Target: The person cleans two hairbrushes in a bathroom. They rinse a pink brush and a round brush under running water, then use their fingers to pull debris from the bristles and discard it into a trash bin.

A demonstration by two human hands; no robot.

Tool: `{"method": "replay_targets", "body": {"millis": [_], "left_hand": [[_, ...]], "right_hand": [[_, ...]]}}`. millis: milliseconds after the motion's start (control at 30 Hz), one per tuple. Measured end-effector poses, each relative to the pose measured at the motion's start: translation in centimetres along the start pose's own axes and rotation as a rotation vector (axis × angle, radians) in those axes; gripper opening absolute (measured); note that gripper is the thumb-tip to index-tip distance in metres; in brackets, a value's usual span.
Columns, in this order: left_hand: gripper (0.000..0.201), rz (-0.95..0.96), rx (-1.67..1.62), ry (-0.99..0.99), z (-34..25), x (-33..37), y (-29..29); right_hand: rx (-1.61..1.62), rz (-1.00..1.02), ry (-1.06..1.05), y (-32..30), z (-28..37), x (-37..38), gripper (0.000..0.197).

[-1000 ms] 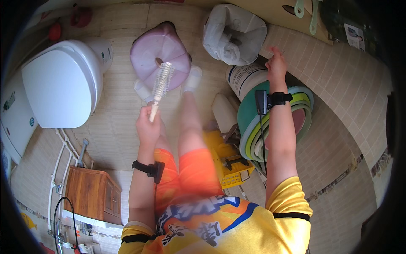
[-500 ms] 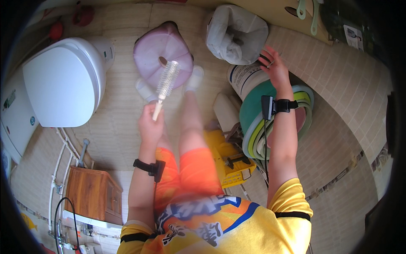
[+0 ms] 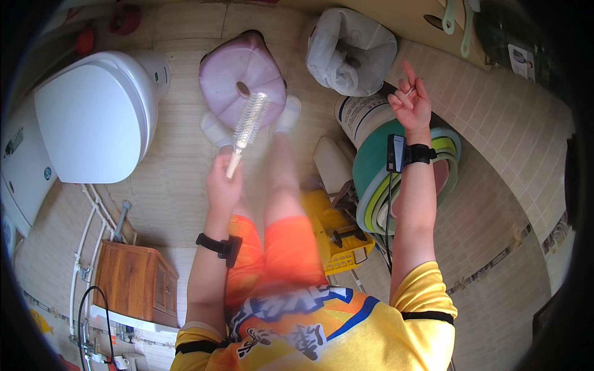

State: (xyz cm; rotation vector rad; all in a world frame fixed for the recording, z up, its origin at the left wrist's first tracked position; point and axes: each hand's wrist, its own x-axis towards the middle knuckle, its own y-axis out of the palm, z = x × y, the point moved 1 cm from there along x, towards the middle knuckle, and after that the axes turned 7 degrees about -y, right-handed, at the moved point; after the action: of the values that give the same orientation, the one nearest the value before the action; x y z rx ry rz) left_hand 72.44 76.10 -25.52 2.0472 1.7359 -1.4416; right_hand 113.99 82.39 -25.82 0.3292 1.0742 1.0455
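Observation:
My left hand (image 3: 224, 183) is closed round the pale handle of a round hairbrush (image 3: 251, 117). The brush tilts up and to the right, its bristled barrel overlapping a light purple stool (image 3: 232, 65) in the picture. My right hand (image 3: 411, 106) is raised at the right, below and beside a bin (image 3: 378, 68) lined with a whitish plastic bag. Its index finger points out while the other fingers are bent. I see nothing held in it. Inside the bag lies something dark that I cannot make out.
White toilet (image 3: 86, 120) at left; wooden cabinet (image 3: 127, 278) lower left. A white bucket (image 3: 359, 114), stacked basins (image 3: 371, 161) and a yellow plastic item (image 3: 322, 216) stand right of my legs. Pale green handled items (image 3: 450, 18) hang at the upper right.
My right hand has turned and drawn slightly away from the bin's edge, with its fingers bending except the index finger. The left hand still holds the hairbrush, nearly unmoved.

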Motion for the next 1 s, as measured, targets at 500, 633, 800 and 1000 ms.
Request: {"method": "replay_targets", "body": {"millis": [500, 633, 800, 1000], "left_hand": [[0.023, 0.253, -0.409, -0.141, -6.3, 1.3, 5.4], [0.034, 0.408, -0.735, -0.118, -14.9, 2.4, 10.6], [0.036, 0.447, -0.835, -0.017, -20.3, 4.2, 15.6], [0.028, 0.308, -0.767, -0.009, -20.7, 4.8, 17.6]], "right_hand": [[-0.035, 0.045, -0.013, 2.0, -1.2, 0.2, 0.046], [-0.108, -0.005, -0.028, 3.5, -2.9, 0.2, 0.047], [-0.135, -0.027, -0.002, 4.8, -4.3, 0.7, 0.050], [-0.238, -0.004, 0.019, 5.1, -4.1, 1.5, 0.055]]}}
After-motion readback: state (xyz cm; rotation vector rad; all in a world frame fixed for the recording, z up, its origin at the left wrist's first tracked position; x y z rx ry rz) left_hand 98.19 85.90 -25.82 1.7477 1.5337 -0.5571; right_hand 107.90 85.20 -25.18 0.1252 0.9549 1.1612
